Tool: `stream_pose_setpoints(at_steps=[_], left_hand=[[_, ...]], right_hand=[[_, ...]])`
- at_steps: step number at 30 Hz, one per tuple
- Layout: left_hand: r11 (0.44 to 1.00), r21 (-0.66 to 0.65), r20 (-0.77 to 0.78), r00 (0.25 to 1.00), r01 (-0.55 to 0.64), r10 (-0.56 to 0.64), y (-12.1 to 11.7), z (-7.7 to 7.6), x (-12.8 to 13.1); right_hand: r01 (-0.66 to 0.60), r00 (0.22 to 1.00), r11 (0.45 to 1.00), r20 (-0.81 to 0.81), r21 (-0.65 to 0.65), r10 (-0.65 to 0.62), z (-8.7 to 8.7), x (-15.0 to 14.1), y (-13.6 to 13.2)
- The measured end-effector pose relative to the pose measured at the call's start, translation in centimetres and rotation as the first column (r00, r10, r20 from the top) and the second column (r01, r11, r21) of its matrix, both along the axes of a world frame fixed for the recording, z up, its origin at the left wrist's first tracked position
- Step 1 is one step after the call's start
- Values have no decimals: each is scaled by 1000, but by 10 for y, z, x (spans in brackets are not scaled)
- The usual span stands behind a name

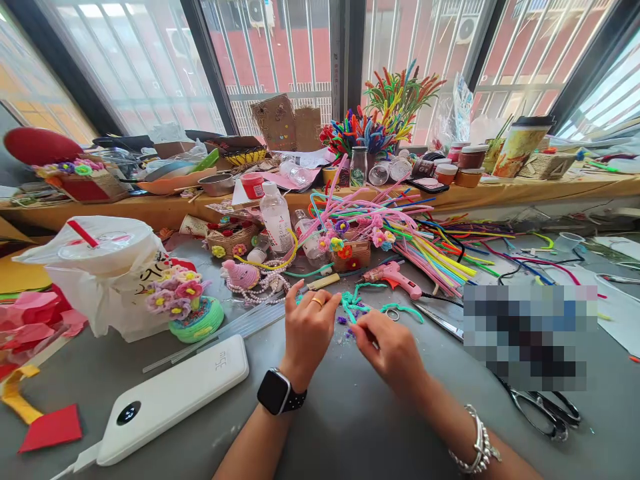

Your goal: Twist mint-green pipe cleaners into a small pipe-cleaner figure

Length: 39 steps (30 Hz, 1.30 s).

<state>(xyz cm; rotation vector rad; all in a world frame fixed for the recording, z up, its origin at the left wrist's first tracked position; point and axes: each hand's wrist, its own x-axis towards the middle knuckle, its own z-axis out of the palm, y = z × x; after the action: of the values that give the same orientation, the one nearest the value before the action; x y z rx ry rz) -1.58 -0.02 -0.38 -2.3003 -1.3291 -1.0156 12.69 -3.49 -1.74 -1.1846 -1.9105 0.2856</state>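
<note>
- Basically, gray desk [350,427] under it all
- White power bank [180,397]: flat, left of left wrist
- Left hand [311,330]: fingers pinching teal stems [349,304]
- Right hand [393,347]: fingertips closed on same
- Glue gun [393,276]: pink, just beyond stems
- Teal stems: bent, between hands
- Purple bits [342,321]: beside stems

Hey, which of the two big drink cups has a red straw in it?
The cup in the thin plastic bag, at left. The patterned cup on the ledge has a dark lid and no straw showing.
</note>
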Motion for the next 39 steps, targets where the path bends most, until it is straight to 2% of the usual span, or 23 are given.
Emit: stream_pose_setpoints(at_steps=[2,3,6,8,10,12,15,16,18,20,23,25,28,32,36,39], left_hand=[[995,8,-72,993,95,-95,-2,3,1],[986,-15,-73,983,167,-168,-2,5,1],[895,-147,83,907,421,-413,-4,9,2],[816,-227,287,837,532,-465,-4,11,1],[781,-277,507,776,559,-375,-4,12,0],[783,-316,691,696,535,-196,-2,11,-1],[771,-399,823,565,497,62,1,6,-2],[760,-427,831,543,490,116,2,5,-2],[762,-462,813,559,454,160,3,2,-1],[828,-436,749,652,353,117,3,1,0],[931,-296,558,830,213,-12,3,1,0],[946,-240,435,895,219,-97,4,3,-1],[930,-242,341,921,278,-187,5,4,-3],[883,-330,358,910,335,-211,3,4,-3],[790,-451,435,875,416,-213,1,5,1],[687,-532,526,829,495,-190,0,8,3]], right_hand=[[54,998,995,38,81,-57,10,16,4],[44,999,996,22,75,-45,15,24,8],[-15,996,992,-88,-126,4,25,48,20],[-112,981,950,-187,-291,58,25,54,26],[-215,958,900,-261,-380,119,20,49,28],[-183,965,917,-241,-354,100,11,35,26],[5,999,987,-33,-158,-10,-5,8,18],[15,999,994,38,-106,-11,-10,1,14],[-19,991,998,133,-62,27,-17,-10,8],[-56,987,998,151,-33,60,-19,-15,4],[-84,995,991,43,-106,89,-11,-11,1],[-128,992,979,-20,-160,126,-3,-4,3],[-118,991,973,-93,-201,101,7,10,8],[-109,976,956,-212,-273,51,15,25,14],[-30,986,973,-167,-227,-8,18,32,16],[-29,982,990,-187,-142,2,18,34,18]])
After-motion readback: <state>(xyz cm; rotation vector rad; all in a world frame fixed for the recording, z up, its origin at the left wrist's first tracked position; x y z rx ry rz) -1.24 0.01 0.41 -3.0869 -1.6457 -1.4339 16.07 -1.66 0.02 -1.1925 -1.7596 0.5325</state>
